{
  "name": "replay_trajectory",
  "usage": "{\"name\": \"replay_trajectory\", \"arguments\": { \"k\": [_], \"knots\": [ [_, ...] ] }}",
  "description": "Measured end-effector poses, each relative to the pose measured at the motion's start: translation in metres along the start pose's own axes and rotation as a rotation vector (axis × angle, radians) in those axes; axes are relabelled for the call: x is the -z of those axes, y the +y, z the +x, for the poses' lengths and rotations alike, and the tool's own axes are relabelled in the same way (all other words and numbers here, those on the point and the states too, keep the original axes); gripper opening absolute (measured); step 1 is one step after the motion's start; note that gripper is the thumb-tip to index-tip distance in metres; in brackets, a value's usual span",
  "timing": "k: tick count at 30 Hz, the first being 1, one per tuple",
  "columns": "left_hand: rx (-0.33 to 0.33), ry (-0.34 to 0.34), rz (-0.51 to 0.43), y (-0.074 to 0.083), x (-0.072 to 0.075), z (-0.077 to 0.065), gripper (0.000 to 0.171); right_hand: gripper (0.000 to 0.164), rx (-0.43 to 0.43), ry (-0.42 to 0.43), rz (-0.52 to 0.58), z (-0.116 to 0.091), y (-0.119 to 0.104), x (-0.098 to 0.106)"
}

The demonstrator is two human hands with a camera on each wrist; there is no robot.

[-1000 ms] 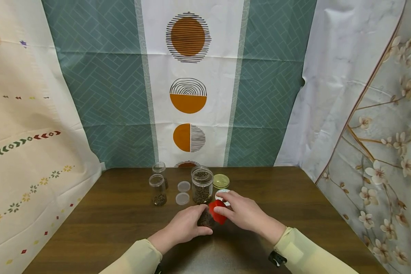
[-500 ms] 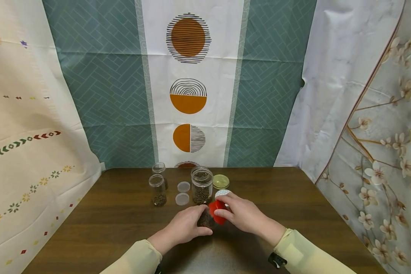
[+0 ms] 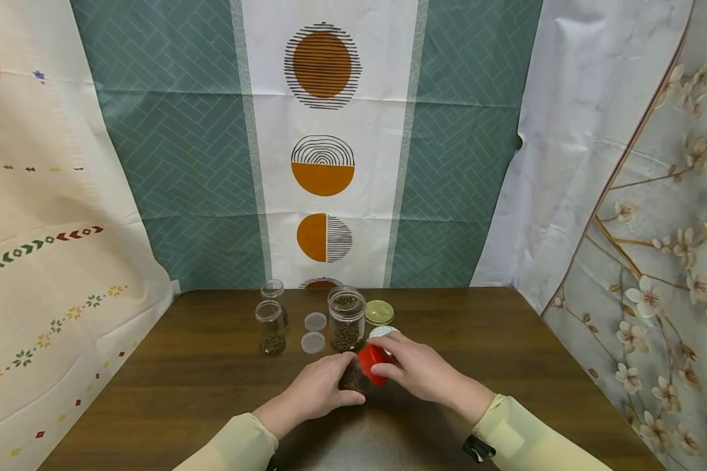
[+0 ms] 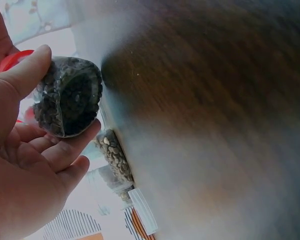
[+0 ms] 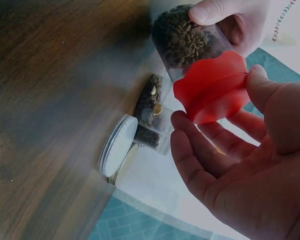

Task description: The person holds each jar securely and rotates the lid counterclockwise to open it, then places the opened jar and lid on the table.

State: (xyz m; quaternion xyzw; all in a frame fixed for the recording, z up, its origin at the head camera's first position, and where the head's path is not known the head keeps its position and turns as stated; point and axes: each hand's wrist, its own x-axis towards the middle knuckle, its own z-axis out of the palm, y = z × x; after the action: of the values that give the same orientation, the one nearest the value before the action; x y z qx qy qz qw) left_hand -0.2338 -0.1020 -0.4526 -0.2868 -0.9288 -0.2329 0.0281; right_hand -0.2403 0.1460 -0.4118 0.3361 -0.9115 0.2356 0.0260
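Note:
In the head view, my left hand (image 3: 315, 386) grips a clear jar (image 3: 352, 379) of dark brown pellets near the middle of the table. The jar leans with its mouth toward the right, and its base faces the camera in the left wrist view. A red lid (image 5: 212, 87) with a wavy edge covers the mouth. My right hand (image 3: 421, 369) holds this lid between thumb and fingers, as the right wrist view shows. The left palm hides part of the jar's side in the head view.
Just behind stands a larger clear jar (image 3: 346, 327) of pellets. Two slimmer jars, a front one (image 3: 271, 330) and a rear one (image 3: 273, 288), are farther left. Two translucent lids (image 3: 313, 342) lie between. Gold lids (image 3: 380, 311) and a white patterned lid (image 3: 383, 332) lie right.
My right fingers have shifted a little around the red lid, so more of the white patterned lid shows. The left hand and the jar have stayed in place.

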Motion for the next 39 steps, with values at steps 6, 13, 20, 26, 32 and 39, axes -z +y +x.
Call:
{"name": "replay_trajectory", "arguments": {
  "k": [6, 13, 20, 26, 32, 39],
  "knots": [
    [0.000, -0.001, -0.001, 0.0001, 0.0011, -0.0006, 0.060, 0.052, 0.033, -0.006, 0.009, 0.0000, 0.0013, 0.0010],
    [-0.008, 0.007, 0.004, 0.0000, 0.0001, -0.0015, 0.063, 0.053, 0.052, -0.013, 0.022, 0.0000, 0.0023, 0.0012],
    [-0.014, 0.015, 0.010, 0.0000, -0.0008, -0.0018, 0.061, 0.051, 0.067, -0.011, 0.024, -0.0012, 0.0026, 0.0016],
    [-0.020, 0.024, 0.008, 0.0002, 0.0000, -0.0023, 0.060, 0.050, 0.095, -0.008, 0.034, -0.0017, 0.0019, 0.0027],
    [-0.013, 0.019, 0.009, -0.0009, -0.0002, -0.0020, 0.064, 0.052, 0.124, -0.017, 0.041, -0.0011, 0.0014, 0.0029],
    [-0.007, 0.017, 0.010, -0.0016, -0.0011, -0.0019, 0.063, 0.051, 0.091, -0.040, 0.062, -0.0004, 0.0007, 0.0015]
  ]
}}
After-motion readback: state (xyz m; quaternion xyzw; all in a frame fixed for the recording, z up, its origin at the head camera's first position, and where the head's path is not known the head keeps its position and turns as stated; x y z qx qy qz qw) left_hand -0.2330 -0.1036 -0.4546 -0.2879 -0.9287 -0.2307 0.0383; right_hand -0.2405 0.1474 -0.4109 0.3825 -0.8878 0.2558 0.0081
